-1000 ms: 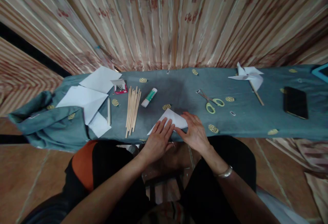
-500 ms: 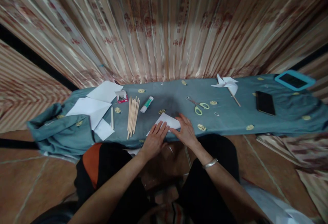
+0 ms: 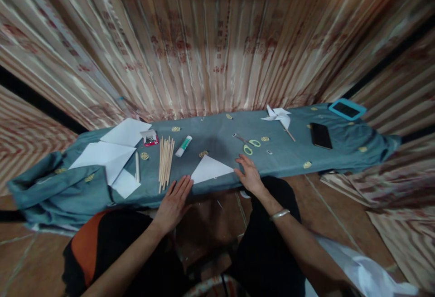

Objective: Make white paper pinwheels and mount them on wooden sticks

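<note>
A white paper triangle [image 3: 211,170] lies flat near the front edge of the cloth-covered table, its peak pointing away from me. At its left corner rests my left hand [image 3: 176,201], palm down with fingers stretched out. My right hand [image 3: 249,173] is at the triangle's right corner, fingers spread and slightly bent, thumb by the paper's tip. Just beyond the paper, to the left, is a glue stick [image 3: 184,146]. Green-handled scissors [image 3: 248,143] lie beyond my right hand.
Left of the glue stick are wooden sticks [image 3: 166,163], a small red box [image 3: 150,138], a white pen-like rod [image 3: 137,166] and white paper sheets [image 3: 102,156]. On the right lie a paper pinwheel [image 3: 279,114], a dark phone [image 3: 320,135] and a blue-framed device [image 3: 347,109]. A curtain [image 3: 204,52] hangs behind.
Both hands have moved apart from the middle of the folded paper to its two corners, uncovering the triangle. The whole view has shifted a little.
</note>
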{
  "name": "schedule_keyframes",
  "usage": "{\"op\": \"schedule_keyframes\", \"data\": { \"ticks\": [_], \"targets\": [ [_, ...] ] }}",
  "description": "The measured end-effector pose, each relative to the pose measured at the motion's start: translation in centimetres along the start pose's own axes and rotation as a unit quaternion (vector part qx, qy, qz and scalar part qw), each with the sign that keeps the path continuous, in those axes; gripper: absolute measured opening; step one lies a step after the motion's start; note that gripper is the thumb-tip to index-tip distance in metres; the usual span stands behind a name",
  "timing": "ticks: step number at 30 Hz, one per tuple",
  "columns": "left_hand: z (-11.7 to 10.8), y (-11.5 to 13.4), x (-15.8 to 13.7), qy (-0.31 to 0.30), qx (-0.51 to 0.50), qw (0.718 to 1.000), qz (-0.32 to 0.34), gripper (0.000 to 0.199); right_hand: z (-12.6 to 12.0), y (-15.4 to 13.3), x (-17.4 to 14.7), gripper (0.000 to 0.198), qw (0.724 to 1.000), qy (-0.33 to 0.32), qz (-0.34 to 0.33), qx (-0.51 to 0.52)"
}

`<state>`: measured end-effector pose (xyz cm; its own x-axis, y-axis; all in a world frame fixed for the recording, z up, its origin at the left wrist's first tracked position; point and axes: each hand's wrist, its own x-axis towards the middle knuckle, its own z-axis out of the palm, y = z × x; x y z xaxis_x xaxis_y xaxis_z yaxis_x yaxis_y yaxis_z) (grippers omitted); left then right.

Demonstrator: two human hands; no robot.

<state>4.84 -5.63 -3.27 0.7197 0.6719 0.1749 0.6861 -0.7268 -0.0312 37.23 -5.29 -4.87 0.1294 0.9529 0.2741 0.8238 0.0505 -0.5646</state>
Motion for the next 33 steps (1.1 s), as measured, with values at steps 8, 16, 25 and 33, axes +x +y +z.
{"op": "schedule_keyframes", "data": {
  "ticks": [8, 16, 25, 33],
  "targets": [
    [0.9, -0.6, -2.5, 0.056, 0.013, 0.998, -0.003, 0.071, 0.2, -0.6, -0.1, 0.031, 1.000, 0.010, 0.023, 0.004],
    [0.6, 0.9, -2.3, 0.042, 0.001, 0.998, -0.050, 0.074, -0.1, -0.7, -0.4, 0.034, 0.998, 0.024, 0.012, 0.055],
    [-0.2, 1.5, -2.3, 0.024, -0.024, 0.997, -0.070, 0.071, 0.5, -1.5, 0.1, 0.024, 0.995, -0.038, -0.010, 0.092],
    [-0.2, 1.7, -2.4, 0.018, -0.038, 0.996, -0.083, 0.064, 1.3, -1.9, 1.3, 0.014, 0.976, -0.020, 0.011, 0.217]
  ]
}}
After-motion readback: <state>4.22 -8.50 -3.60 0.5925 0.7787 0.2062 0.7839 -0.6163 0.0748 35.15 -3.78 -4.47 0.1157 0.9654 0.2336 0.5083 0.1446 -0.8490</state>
